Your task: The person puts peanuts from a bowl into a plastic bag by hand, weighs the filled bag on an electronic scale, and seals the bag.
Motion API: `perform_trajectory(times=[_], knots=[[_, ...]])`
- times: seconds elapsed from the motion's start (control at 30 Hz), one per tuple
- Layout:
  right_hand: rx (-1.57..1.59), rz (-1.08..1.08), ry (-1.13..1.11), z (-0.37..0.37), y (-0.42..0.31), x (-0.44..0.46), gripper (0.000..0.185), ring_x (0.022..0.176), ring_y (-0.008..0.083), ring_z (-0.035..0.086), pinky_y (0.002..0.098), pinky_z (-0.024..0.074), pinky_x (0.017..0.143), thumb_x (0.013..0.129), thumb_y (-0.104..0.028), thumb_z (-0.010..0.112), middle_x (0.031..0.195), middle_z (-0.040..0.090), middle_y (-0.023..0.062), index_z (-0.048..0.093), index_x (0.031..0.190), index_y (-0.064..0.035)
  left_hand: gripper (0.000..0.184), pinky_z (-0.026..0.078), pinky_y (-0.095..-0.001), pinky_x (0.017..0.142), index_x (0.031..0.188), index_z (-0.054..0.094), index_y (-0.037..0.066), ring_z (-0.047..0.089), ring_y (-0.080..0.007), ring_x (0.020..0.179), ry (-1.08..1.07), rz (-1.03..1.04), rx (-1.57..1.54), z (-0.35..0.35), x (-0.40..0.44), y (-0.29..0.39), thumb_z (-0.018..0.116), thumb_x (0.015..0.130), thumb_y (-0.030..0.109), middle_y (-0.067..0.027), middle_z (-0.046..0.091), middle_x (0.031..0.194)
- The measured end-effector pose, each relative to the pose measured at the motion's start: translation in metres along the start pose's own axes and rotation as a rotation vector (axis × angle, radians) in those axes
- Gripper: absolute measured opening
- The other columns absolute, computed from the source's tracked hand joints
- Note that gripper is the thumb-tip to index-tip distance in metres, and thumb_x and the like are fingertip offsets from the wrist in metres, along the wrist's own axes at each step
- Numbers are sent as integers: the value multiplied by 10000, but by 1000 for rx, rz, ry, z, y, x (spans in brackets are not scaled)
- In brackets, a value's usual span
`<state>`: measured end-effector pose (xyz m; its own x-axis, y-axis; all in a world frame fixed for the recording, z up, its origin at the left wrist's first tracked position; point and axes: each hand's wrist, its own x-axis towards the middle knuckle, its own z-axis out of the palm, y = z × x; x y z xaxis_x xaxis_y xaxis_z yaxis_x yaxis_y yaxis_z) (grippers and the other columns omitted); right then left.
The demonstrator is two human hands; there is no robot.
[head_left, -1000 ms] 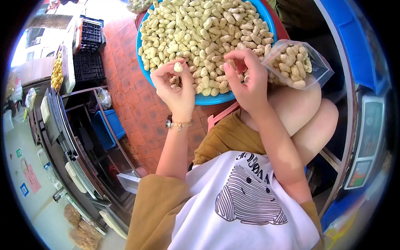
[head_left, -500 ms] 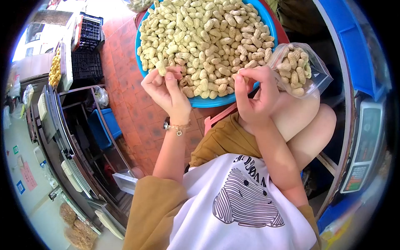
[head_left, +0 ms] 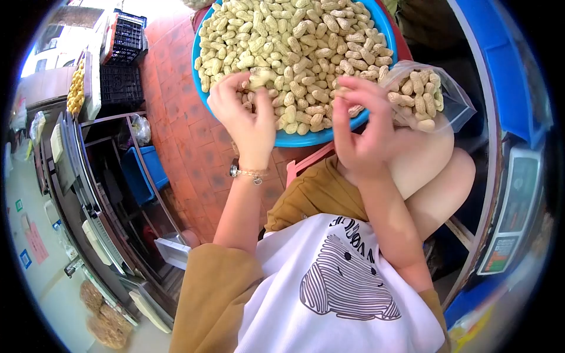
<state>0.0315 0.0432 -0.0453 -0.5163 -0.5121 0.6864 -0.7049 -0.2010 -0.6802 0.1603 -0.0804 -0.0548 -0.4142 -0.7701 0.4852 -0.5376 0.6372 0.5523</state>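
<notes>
Tiled floor (head_left: 182,165) between crates (head_left: 121,85) and peanuts (head_left: 294,44)

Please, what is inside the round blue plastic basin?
The round blue plastic basin holds a broad heap of pale tan peanuts in their shells. The heap hides the bottom; the bare left hand covers a small part near the edge.

The peanuts (head_left: 297,59) have rough, matt, pitted shells, while the basin (head_left: 300,140) is smooth blue plastic with a slight gloss and the bag (head_left: 459,109) on the right is thin, clear, shiny plastic. The floor (head_left: 176,106) on the left is matt reddish tile, and the crates (head_left: 122,85) at far left look like hard black plastic. Near, the shirt (head_left: 347,294) and shorts (head_left: 315,194) are soft, matt cloth.
</notes>
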Motion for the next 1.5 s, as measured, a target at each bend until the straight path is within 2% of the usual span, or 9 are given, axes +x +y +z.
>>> perform_trajectory(times=[0.13,0.37,0.87,0.97,1.03,1.13,1.2,1.3,1.5], knots=[[-180,6,-150,9,0,2,242,972,342,607,407,495,813,776,15,621,1152,589,160,610,1013,-32,391,317,-435,933,1144,588,107,457,-300,1058,-19,61,103,5,13,19,717,792,221,-90,535,1109],[-208,178,-199,13,3,2,238,995,332,566,428,460,855,772,9,606,1171,561,140,619,1003,-46,232,325,-407,935,931,691,144,476,-274,1037,-163,13,210,23,33,32,768,751,268,-52,566,1025],[-218,188,-185,13,2,0,197,988,313,561,412,458,842,782,-16,617,1074,567,119,636,975,-47,189,507,-355,723,844,601,57,628,-272,828,-116,197,-266,0,35,36,700,704,-23,-82,662,886],[-235,181,-214,11,2,1,179,974,308,561,403,460,825,788,-20,609,1054,568,118,634,962,-47,191,517,-295,765,859,636,21,653,-212,861,-109,136,-248,-27,42,31,733,706,-37,-84,684,893],[-219,202,-218,11,1,1,166,963,306,559,400,460,819,790,-20,603,1043,565,120,631,952,-45,150,509,-254,733,878,653,20,624,-122,783,189,59,-102,-48,57,-11,751,767,-4,-37,679,849],[-198,204,-207,11,-1,1,149,940,303,558,395,458,807,791,-18,597,1025,560,123,625,935,-41,152,456,-178,631,887,631,10,563,-58,712,494,-325,-441,-73,80,-101,761,817,49,-8,634,807],[-205,194,-207,11,0,1,149,934,302,558,395,458,806,791,-19,597,1018,560,124,625,936,-40,158,467,-221,686,875,655,18,560,-78,725,280,-362,-242,-63,84,-179,778,809,92,-5,637,835],[-216,180,-212,12,2,0,152,926,302,558,400,457,804,787,-21,602,997,562,117,628,934,-49,181,492,-233,646,935,661,12,594,-96,720,-148,-795,-771,-14,90,-216,766,810,91,-30,662,851],[-297,189,-237,15,3,-1,131,904,290,559,401,456,778,784,-51,615,978,566,83,631,910,-81,138,504,-249,673,945,648,-37,612,-117,756,-115,-850,-818,78,90,-263,681,866,71,-61,674,886]])
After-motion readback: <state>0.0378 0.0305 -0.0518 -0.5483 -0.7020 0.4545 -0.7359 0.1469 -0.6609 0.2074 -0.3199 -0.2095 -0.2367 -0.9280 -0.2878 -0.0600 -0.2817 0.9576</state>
